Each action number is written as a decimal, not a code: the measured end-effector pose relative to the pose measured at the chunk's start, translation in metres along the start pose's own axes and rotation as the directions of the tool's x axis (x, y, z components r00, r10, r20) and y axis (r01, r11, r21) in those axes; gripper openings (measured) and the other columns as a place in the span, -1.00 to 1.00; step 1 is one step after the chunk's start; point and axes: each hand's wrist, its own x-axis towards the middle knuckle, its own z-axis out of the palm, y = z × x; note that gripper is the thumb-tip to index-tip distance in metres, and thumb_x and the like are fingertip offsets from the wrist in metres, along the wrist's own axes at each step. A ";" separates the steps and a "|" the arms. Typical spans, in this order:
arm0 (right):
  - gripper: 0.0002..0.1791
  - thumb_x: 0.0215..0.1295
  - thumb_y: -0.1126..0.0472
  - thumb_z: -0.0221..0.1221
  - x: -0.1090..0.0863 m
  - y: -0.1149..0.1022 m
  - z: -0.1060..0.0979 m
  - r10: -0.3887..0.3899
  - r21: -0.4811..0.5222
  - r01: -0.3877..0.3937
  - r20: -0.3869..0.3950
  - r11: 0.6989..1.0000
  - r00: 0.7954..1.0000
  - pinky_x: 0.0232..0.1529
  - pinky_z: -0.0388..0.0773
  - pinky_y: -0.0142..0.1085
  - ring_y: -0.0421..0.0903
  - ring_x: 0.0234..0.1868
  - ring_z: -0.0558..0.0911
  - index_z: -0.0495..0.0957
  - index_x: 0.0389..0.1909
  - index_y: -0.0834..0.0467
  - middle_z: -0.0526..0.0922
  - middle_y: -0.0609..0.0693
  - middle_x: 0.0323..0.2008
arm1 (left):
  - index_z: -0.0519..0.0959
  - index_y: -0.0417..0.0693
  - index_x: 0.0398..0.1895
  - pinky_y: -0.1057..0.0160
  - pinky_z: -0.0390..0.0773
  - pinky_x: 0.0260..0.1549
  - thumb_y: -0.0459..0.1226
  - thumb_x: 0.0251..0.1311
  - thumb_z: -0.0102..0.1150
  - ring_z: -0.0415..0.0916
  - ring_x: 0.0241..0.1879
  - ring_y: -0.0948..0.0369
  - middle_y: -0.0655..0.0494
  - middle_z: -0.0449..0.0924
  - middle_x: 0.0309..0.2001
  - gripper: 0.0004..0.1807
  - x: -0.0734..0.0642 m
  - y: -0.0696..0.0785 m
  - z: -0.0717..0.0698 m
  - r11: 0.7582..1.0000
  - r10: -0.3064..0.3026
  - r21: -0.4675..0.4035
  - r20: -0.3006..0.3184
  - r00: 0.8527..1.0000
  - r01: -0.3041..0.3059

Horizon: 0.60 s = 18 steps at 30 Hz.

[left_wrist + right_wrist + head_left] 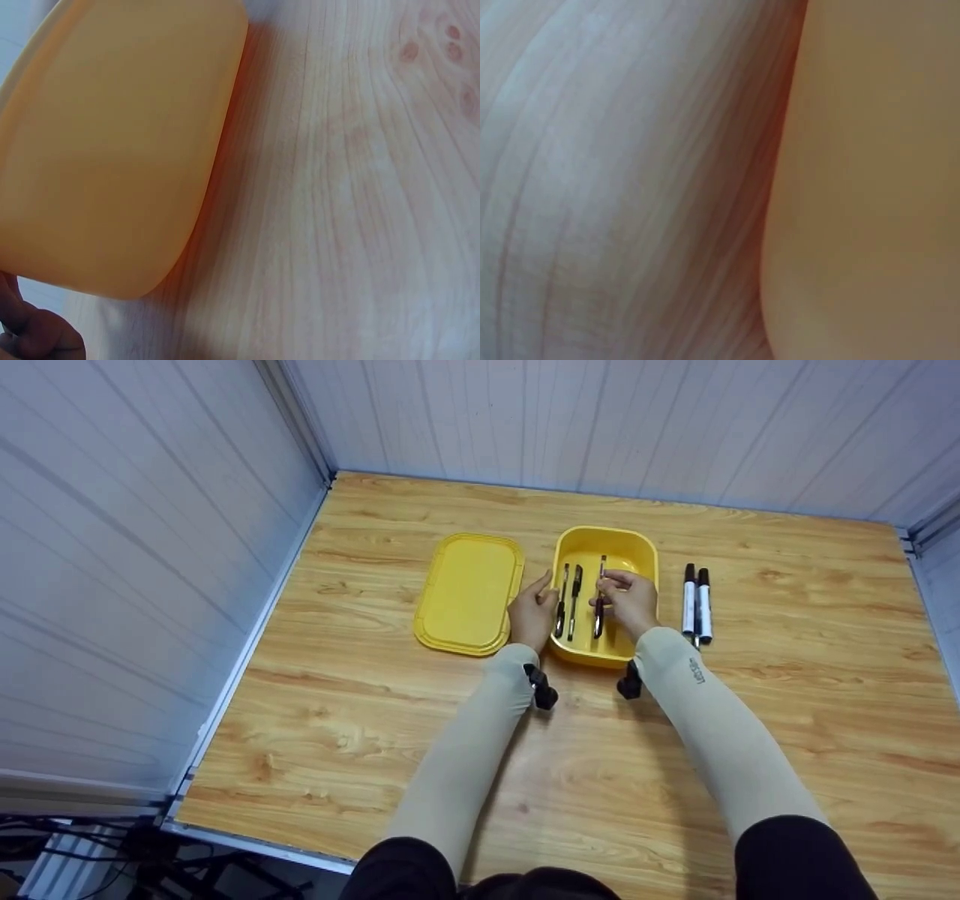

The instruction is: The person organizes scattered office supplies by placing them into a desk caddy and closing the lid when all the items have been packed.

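Observation:
A yellow plastic box (pixel 591 660) stands uncovered on the wooden table. My left hand (pixel 532 615) grips its left wall at the rim; in the left wrist view a curled finger (pixel 46 337) shows at the rim of the box (pixel 112 172). Reaching inside from the right, my right hand (pixel 628 598) pinches a dark-capped pen (pixel 598 624) that points lengthwise along the box. Two more pens lie to its left, a black-capped pen (pixel 562 611) by the left wall and another pen (pixel 574 594) beside it. The right wrist view shows only the box wall (pixel 862 187) and table.
The yellow lid (pixel 471 592) lies flat on the table left of the box. To the right, two white markers with black caps, a left marker (pixel 688 604) and a right marker (pixel 704 611), lie side by side, with a thin item (pixel 697 643) partly hidden between them. Panel walls border the table.

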 end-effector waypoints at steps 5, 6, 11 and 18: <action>-0.60 0.13 0.34 0.19 0.002 0.003 0.001 -0.011 0.015 0.011 -0.003 1.000 1.000 -0.46 0.57 -0.23 0.00 -0.48 0.64 0.46 0.03 0.31 0.51 0.09 -0.24 | 0.40 0.14 0.18 0.39 0.23 -0.73 -0.19 0.20 0.09 0.13 -0.79 0.32 0.22 0.16 -0.78 -0.56 0.000 -0.001 0.001 1.000 -0.006 -0.012 -0.007 1.000 0.006; -0.59 0.13 0.34 0.19 0.002 0.003 0.001 -0.015 0.016 0.015 0.000 1.000 1.000 -0.47 0.57 -0.23 0.01 -0.48 0.64 0.46 0.03 0.31 0.51 0.10 -0.25 | 0.41 0.14 0.18 0.39 0.24 -0.73 -0.18 0.20 0.09 0.14 -0.78 0.32 0.22 0.17 -0.78 -0.56 0.000 -0.001 0.000 1.000 -0.007 -0.012 -0.007 1.000 0.007; -0.62 0.12 0.38 0.19 0.000 0.001 0.001 -0.043 0.004 0.043 0.021 0.999 0.999 -0.50 0.57 -0.19 0.06 -0.47 0.64 0.43 -0.01 0.31 0.54 0.21 -0.24 | 0.40 0.13 0.19 0.38 0.23 -0.73 -0.18 0.21 0.08 0.14 -0.78 0.31 0.22 0.16 -0.80 -0.56 0.000 -0.001 0.000 1.000 -0.002 -0.002 0.003 1.000 0.002; -0.76 0.11 0.42 0.17 -0.005 -0.003 0.002 -0.055 -0.017 0.056 0.031 0.998 0.998 -0.46 0.56 -0.12 0.14 -0.43 0.63 0.42 -0.18 0.34 0.54 0.24 -0.28 | 0.41 0.11 0.18 0.37 0.26 -0.69 -0.17 0.20 0.07 0.16 -0.78 0.31 0.23 0.17 -0.80 -0.56 -0.001 -0.001 0.000 1.000 0.005 0.014 -0.009 1.000 -0.005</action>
